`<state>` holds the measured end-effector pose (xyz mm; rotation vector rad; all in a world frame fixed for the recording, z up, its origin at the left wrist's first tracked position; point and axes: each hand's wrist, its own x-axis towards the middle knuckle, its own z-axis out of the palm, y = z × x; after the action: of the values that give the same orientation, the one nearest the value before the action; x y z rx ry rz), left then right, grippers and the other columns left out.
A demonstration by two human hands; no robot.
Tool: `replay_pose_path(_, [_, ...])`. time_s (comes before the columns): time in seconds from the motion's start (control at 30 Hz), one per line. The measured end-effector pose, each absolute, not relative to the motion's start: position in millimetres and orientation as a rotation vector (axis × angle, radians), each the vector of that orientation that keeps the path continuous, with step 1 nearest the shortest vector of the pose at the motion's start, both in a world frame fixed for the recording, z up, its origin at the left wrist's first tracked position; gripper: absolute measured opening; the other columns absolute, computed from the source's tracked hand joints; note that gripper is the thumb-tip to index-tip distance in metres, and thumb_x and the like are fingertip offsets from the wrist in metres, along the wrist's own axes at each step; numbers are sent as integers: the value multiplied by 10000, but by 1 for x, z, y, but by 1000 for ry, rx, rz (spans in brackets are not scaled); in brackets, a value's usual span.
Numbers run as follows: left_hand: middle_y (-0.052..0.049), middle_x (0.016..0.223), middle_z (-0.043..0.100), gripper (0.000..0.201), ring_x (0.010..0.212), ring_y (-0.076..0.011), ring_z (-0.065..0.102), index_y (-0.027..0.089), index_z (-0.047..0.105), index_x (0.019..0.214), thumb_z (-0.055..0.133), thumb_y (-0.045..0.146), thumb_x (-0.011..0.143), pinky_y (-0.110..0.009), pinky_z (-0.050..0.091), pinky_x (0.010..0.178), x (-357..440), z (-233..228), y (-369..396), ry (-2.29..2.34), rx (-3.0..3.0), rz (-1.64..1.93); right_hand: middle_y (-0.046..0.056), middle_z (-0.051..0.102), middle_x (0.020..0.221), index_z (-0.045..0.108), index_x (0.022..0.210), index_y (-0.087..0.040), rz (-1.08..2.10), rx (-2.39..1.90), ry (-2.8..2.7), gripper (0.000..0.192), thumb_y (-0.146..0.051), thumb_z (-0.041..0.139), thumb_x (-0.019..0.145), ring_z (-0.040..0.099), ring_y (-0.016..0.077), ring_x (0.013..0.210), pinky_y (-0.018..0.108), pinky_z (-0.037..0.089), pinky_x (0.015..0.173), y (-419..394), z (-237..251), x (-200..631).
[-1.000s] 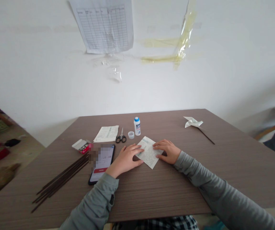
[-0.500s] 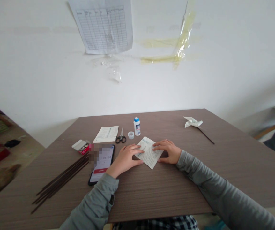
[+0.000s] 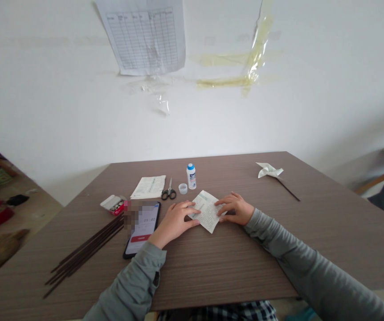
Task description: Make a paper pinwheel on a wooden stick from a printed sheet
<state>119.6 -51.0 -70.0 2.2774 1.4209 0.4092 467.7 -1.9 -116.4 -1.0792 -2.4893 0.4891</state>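
Observation:
A square of printed paper lies on the table between my hands, one corner pointing towards me. Resting on its left side, my left hand is open, its fingertips flat on the sheet and its thumb apart at the lower left edge. My right hand is closed on the right corner, with thumb and fingers drawn together there and the corner itself hidden. The paper's near edge looks slightly raised. Beyond it stand a white bottle with a blue cap and a small clear cap.
Scissors, a stack of paper and a phone lie left of centre. Several dark sticks and an open small box are further left. A paper pinwheel on a stick lies at the right.
My right thumb has moved up and closer to its fingers at the paper's right corner. The paper's near corner has shifted slightly. My left hand has barely moved.

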Motion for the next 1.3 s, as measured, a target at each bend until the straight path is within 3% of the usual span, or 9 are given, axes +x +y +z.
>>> replay_pose_path(0.17, [-155,1852,814,328,1765,-448,734,358,1017,1492,948,394,1174,-747,462,1551,119,-72,-48,1439,2284,385,84,994,1429,1027,1080,-399,398,-1021,-2491,130,-497,978,1150,915,387,1381,786,487,1477,3,-122,469])
replay_pose_path(0.33, [-149,1821,838,407,1744,-468,750,367,1033,1445,1090,394,1043,-711,499,1539,120,-70,-50,1453,2282,422,62,997,1294,1001,1117,-407,355,-975,-2477,226,-506,842,1243,928,322,1274,764,524,1448,1,-123,469])
replay_pose_path(0.53, [-141,1594,959,153,1542,-402,882,300,1060,1208,974,250,1091,-562,639,1420,125,-72,-50,1488,2282,587,25,1000,1226,968,1095,-402,322,-1060,-2431,183,-421,850,1235,949,309,1175,699,557,1407,-5,-117,464])
replay_pose_path(0.67, [-127,1483,993,145,1444,-373,919,283,1045,1128,928,202,1102,-517,682,1348,124,-76,-47,1483,2282,672,39,1007,1286,998,1228,-410,242,-1078,-2428,100,-445,920,1176,944,331,1217,615,591,1341,-9,-112,465])
replay_pose_path(0.77, [-132,1462,995,177,1422,-365,922,272,1030,1088,888,172,1123,-509,685,1317,123,-77,-46,1505,2268,675,88,1012,1306,1014,1290,-350,159,-1107,-2447,228,-477,1002,1101,921,372,1277,597,578,1276,-12,-108,468])
replay_pose_path(0.9, [-124,1388,1001,188,1370,-348,927,265,1008,1063,872,154,1130,-480,681,1280,124,-75,-45,1512,2272,685,75,1018,1263,1019,1150,-341,125,-1154,-2462,96,-385,934,1144,901,334,1236,551,537,1231,-14,-102,467])
replay_pose_path(1.1, [-111,1156,989,191,1183,-338,942,242,954,1000,856,170,1147,-421,691,1107,126,-73,-47,1514,2314,713,65,985,1081,978,1020,-309,178,-1279,-2355,210,-338,848,1182,879,312,1153,539,522,1240,-15,-103,462])
replay_pose_path(1.2, [-105,1147,989,140,1154,-338,945,242,964,1062,875,163,1135,-426,687,1095,127,-72,-47,1550,2294,743,65,968,1010,960,1023,-303,181,-1321,-2283,203,-324,832,1180,892,321,1114,557,540,1260,-13,-107,460])
replay_pose_path(1.3, [-98,1163,995,176,1168,-346,951,248,988,1230,895,147,1119,-450,687,1131,130,-73,-48,1608,2255,756,51,973,1014,961,1170,-308,190,-1348,-2240,149,-285,814,1171,917,325,1114,573,553,1289,-12,-112,457])
